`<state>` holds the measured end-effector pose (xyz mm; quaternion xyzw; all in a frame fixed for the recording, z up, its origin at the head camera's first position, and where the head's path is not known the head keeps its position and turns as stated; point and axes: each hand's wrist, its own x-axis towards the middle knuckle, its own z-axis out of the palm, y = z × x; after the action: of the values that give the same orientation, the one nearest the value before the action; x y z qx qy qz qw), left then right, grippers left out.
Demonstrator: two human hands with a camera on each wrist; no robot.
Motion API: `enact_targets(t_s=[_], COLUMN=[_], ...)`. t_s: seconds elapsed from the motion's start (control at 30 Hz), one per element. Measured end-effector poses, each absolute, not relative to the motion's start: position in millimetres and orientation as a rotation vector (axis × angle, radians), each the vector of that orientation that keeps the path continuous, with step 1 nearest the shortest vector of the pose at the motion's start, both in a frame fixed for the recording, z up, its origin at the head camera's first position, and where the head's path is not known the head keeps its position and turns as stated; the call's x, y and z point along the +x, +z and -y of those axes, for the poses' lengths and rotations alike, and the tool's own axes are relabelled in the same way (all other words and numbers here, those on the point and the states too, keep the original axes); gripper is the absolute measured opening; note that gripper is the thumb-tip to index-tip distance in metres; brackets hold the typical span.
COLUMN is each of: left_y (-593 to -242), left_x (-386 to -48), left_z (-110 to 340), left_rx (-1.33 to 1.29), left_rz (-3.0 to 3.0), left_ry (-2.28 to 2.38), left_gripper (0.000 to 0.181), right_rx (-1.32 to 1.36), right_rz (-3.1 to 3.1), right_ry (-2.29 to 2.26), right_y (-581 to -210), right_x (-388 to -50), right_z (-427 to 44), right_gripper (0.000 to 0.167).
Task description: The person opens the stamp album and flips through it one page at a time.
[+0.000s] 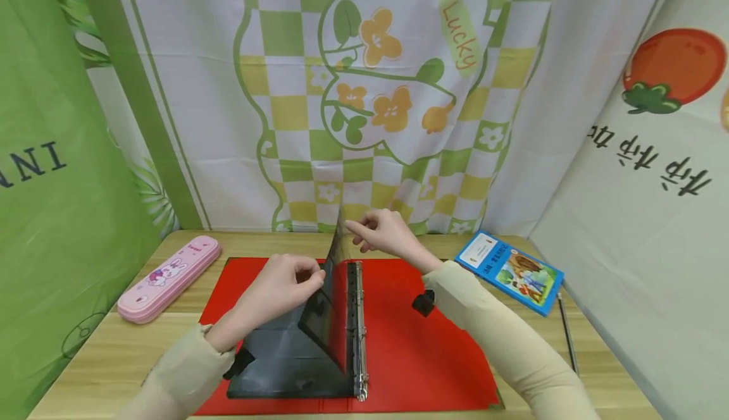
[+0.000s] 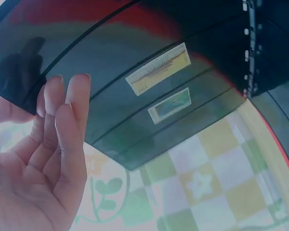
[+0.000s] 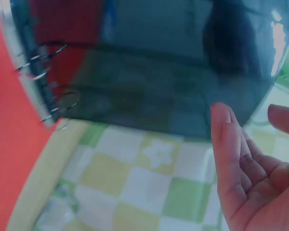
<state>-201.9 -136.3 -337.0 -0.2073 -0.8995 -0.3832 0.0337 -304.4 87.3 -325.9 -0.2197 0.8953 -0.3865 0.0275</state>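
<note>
A red ring binder [image 1: 421,331] lies spread on the table, its metal rings [image 1: 360,331] along the middle. Dark stock pages [image 1: 285,357] rest on its left half, while one glossy page [image 1: 336,281] stands raised from the rings. My left hand [image 1: 285,284] pinches the outer edge of this page between thumb and fingers. Two small stamps [image 2: 159,69] show in the strips of the page in the left wrist view. By the upper edge of the raised page is my right hand [image 1: 387,236], with thumb and fingers apart and nothing between them in the right wrist view.
A pink pencil case [image 1: 169,279] lies left of the binder. To the right are a blue book [image 1: 510,271] and a thin dark pencil-like stick [image 1: 567,331]. Patterned curtains [image 1: 296,91] hang behind the wooden table [image 1: 102,357] and on both sides.
</note>
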Motion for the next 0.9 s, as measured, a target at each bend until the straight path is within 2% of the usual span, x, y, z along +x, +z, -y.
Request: enact_targets(t_s=[0.27,0.5,0.6,0.8,0.9], left_y=[-348,-367,-374,-388,-397], left_x=[-193,-187,-185,-183,-182], left_z=[169,194,204,221,230], left_rx=[-0.500,-0.454,-0.442,-0.400,-0.385], left_rz=[2.810,2.794,2.791,2.808,2.830], left_ry=[-1.123,-1.126,-1.144,-1.170,-1.143], left_gripper=[0.028,0.028,0.030,0.034,0.034], right_rx=[-0.598,-0.761,-0.822,-0.825,-0.896], right_rz=[-2.801,-2.802,-2.774,-2.732,-2.737], right_ry=[-1.138,-0.987,-0.876,-0.612,-0.473], right_y=[-364,-417,-436,-463,-473], right_x=[-302,-293,-288,-284,-283], right_z=[-127,-161,-171,-184,-188], right_gripper=[0.033,0.031,0.042,0.076,0.085])
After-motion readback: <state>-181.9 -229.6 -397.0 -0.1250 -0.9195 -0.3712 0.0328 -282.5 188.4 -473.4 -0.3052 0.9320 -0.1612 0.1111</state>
